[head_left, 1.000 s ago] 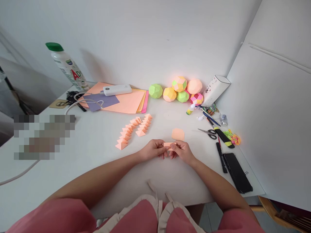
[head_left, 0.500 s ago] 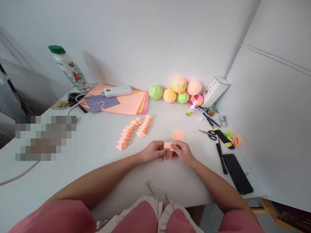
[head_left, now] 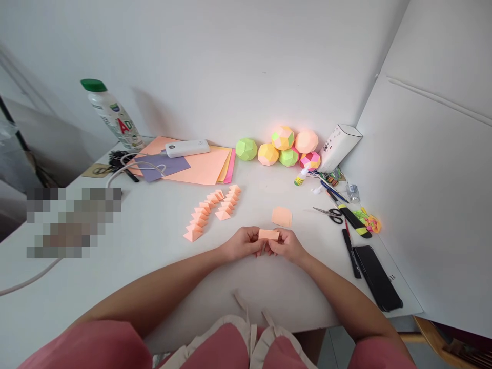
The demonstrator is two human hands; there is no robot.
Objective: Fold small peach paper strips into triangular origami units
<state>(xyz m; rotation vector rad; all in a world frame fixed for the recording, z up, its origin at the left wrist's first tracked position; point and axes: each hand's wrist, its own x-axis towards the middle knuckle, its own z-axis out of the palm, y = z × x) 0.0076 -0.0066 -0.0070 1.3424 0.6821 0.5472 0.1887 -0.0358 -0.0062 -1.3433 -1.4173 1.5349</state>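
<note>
Between my two hands is a small folded piece of peach paper (head_left: 268,234), its long edge facing up. My left hand (head_left: 245,243) is closed on its left end, thumb below. My right hand (head_left: 288,246) pinches the right end, with its thumb low near the middle; the far fingers are partly hidden behind the paper. Just beyond my hands lies a small stack of peach paper pieces (head_left: 282,216). To the left, two rows of folded peach paper units (head_left: 199,218) overlap one another on the white table (head_left: 154,220).
Faceted paper balls (head_left: 268,154) are piled against the wall. On the right are a glue bottle (head_left: 301,177), scissors (head_left: 331,214), a cutter (head_left: 354,220) and a black phone (head_left: 377,277). Paper sheets (head_left: 207,169), a power bank (head_left: 187,148) and a bottle (head_left: 115,118) stand back left.
My right thumb has slid down off the paper's face toward its lower edge, so more of the folded paper shows. The view has shifted slightly.
</note>
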